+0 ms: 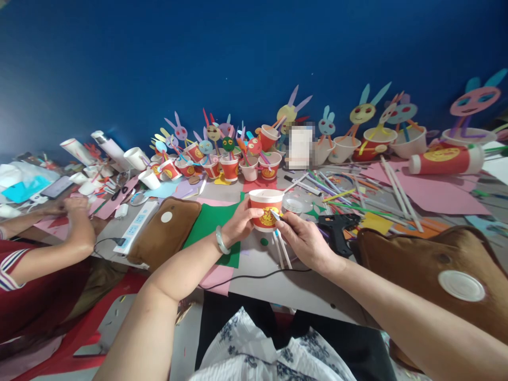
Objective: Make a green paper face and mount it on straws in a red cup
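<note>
A red-and-white paper cup (260, 203) with a yellow print is upright in front of me, above the table's near part. My left hand (240, 219) grips its left side, fingers curled around it and thumb at the front. In my right hand (305, 238) is a small tool with a pointed silvery tip (275, 215), held against or just before the cup's printed front; contact cannot be made out. My right fingers hide the rest of the tool. White paper sticks (281, 251) lie beneath the cup. A black glue gun (339, 230) lies right of my right hand.
Green paper (210, 227) and a brown cushion (169, 227) lie left; another brown cushion (420, 264) lies right. A power strip (137, 225) is farther left, near a co-worker's arms (75, 227). Rabbit-faced paper cups (229, 166) line the back. A black cable (257, 275) crosses the front.
</note>
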Tool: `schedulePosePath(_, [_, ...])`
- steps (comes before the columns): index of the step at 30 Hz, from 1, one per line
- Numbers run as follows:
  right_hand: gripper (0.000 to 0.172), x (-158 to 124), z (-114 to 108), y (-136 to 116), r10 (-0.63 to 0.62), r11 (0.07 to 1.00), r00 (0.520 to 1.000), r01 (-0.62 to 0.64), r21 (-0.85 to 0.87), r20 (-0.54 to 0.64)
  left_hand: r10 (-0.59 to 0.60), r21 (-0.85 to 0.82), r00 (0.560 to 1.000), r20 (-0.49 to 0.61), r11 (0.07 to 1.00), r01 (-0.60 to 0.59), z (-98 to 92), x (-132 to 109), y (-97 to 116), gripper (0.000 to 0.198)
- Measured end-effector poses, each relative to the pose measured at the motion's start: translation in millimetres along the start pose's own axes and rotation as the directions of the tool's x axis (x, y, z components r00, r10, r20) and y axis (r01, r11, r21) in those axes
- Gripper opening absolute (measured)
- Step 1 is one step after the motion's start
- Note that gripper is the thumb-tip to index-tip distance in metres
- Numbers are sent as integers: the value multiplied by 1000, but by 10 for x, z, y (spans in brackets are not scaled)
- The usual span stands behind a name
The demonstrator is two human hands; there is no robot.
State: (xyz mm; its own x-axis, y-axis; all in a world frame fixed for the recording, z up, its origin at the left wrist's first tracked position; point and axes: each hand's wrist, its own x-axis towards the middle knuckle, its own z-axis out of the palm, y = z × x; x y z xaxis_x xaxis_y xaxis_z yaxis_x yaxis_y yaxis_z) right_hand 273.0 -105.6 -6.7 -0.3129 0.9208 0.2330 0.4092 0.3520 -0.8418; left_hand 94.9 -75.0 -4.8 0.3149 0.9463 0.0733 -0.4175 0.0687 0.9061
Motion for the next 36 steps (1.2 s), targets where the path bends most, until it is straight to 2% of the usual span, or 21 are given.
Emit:
schedulePosePath(7, [36,4,2,18,-22,1000,1000,22,-19,-6,-2,-32,1000,-6,999,2,3,2,11,44])
schedulePosePath(13, [35,2,1,27,-93,994,996,92,-54,-16,-5,-49,1000,-4,999,5,-22,9,-3,42])
schedulePosePath(19, [33,0,-6,18,-53,997,998,52,-54,-20,8,-37,1000,-17,999,-9,-12,18,-8,43])
schedulePosePath(36, [32,0,-12,-12,-65,995,997,63,-76,-34,15,-31,1000,1,999,-15,-59,24,-41,44])
